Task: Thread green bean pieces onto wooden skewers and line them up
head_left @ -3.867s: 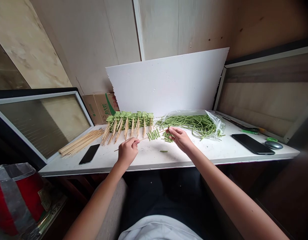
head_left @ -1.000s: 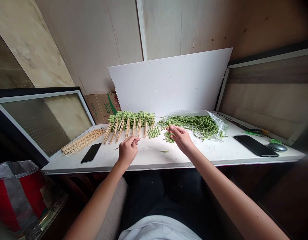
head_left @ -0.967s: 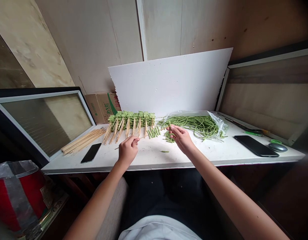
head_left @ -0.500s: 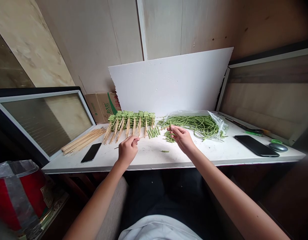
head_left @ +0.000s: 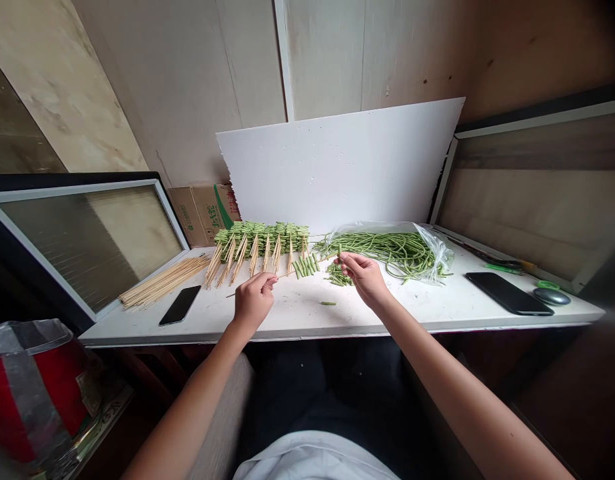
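Note:
My left hand (head_left: 255,293) is closed round a thin wooden skewer (head_left: 286,274), whose blunt end sticks out to the left. Several short green bean pieces (head_left: 306,266) are threaded side by side along its middle. At the skewer's other end, my right hand (head_left: 361,270) pinches one more bean piece (head_left: 339,251) upright between thumb and fingertips. Whether the tip has pierced that piece is too small to tell. Below my right fingers lies a small heap of cut bean pieces (head_left: 338,275). One stray piece (head_left: 328,303) lies nearer the table's front.
Stacked bean skewers (head_left: 267,233) stand behind my left hand. Loose bare skewers (head_left: 162,282) and a phone (head_left: 180,306) lie at left. Long beans (head_left: 397,250) fill a plastic bag at back right. Another phone (head_left: 507,293) and a grey mouse (head_left: 552,296) lie far right.
Both hands keep nearly the same pose, with the skewer and the pinched bean piece held as before. The whole view has shifted very slightly.

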`<state>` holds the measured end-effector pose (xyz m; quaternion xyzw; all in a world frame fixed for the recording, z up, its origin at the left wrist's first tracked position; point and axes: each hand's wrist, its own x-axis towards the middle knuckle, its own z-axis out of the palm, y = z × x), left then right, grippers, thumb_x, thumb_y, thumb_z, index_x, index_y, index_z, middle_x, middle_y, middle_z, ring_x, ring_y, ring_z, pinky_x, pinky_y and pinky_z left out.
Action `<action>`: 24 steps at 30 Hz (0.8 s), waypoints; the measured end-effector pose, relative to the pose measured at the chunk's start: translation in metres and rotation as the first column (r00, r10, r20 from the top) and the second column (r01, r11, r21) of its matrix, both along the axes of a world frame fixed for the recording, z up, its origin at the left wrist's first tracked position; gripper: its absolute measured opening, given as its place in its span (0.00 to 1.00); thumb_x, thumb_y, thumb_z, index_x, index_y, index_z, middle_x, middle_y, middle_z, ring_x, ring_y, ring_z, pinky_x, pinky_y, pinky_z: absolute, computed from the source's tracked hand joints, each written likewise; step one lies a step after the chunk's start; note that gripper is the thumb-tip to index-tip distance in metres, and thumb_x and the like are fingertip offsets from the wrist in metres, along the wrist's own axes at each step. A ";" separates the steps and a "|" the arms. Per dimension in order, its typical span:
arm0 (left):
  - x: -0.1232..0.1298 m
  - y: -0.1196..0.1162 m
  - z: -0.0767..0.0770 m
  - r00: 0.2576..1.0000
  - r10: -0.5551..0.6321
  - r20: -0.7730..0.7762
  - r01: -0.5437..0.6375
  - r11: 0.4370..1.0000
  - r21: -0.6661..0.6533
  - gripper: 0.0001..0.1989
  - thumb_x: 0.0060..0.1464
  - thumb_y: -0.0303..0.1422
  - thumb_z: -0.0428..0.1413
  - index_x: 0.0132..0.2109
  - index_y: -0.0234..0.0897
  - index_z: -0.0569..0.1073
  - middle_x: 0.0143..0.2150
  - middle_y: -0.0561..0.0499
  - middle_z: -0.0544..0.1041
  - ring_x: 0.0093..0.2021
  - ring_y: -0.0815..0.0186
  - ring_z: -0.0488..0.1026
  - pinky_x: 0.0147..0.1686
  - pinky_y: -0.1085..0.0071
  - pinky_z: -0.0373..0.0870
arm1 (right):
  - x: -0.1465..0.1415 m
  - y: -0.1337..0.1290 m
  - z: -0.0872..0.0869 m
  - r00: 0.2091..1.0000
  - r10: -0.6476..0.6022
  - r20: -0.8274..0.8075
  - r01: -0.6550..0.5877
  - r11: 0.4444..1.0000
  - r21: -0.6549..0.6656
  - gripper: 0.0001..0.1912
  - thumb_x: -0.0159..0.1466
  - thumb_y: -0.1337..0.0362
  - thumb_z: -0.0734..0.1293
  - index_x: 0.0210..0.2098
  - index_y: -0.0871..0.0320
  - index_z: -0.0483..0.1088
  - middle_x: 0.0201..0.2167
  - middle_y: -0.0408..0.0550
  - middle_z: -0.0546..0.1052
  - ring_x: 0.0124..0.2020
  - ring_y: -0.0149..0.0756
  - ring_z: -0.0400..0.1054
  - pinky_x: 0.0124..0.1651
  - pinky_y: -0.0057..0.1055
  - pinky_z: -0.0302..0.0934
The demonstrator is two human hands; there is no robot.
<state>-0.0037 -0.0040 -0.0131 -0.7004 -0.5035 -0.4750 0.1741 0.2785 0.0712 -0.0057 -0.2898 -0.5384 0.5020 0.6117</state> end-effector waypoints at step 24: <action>0.000 0.001 -0.001 1.000 -0.017 -0.008 0.017 1.000 0.001 0.13 0.58 0.21 0.52 0.39 0.40 0.80 0.35 0.50 0.84 0.35 0.61 0.81 0.34 0.71 0.72 | 0.001 0.001 0.001 1.000 -0.024 -0.011 0.023 1.000 -0.019 0.16 0.54 0.47 0.79 0.34 0.52 0.82 0.36 0.48 0.82 0.41 0.41 0.73 0.38 0.34 0.63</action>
